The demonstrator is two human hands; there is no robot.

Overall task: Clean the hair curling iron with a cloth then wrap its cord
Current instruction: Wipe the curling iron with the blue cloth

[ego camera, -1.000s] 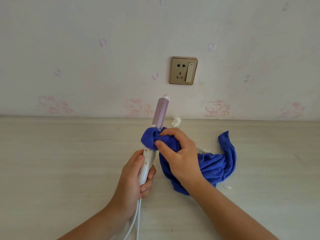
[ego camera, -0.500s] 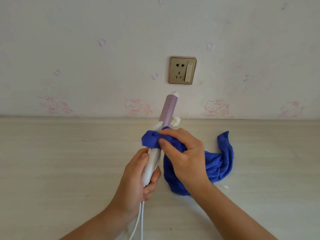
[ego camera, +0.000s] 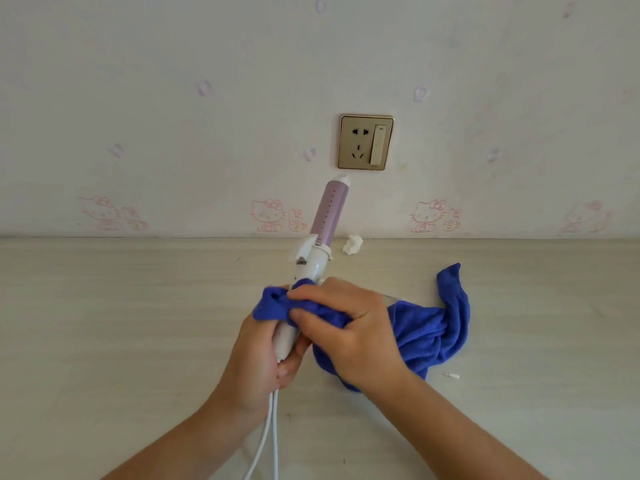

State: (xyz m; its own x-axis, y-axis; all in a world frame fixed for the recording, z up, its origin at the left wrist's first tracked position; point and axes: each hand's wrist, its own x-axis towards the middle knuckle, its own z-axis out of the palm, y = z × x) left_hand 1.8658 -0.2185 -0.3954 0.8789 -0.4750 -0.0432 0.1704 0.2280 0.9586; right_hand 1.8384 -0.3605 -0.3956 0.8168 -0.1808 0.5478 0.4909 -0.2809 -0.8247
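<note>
Nearest the camera, a white cord [ego camera: 268, 434] is seen running doubled from the bottom edge up into the left hand [ego camera: 254, 362], whose fingers are curled round the base of the curling iron [ego camera: 313, 268]. Just beyond, the right hand [ego camera: 349, 327] is clamped on a fold of blue cloth [ego camera: 433, 327], which is pinched round the white handle directly above the left hand. The rest of the cloth trails to the right onto the pale wooden table [ego camera: 104, 323]. The iron is held above the table, tilted up and slightly right, its lilac barrel [ego camera: 329, 209] bare and pointing toward the wall. The handle appears to be the part being wiped. For a good result, the iron is best steadied firmly at its base while the cloth is drawn along and turned round the body, with the clamp lever and seams not skipped. Farther back, a small white scrap [ego camera: 352, 244] lies at the table's far edge, below a gold wall socket [ego camera: 366, 142] with nothing plugged in.
</note>
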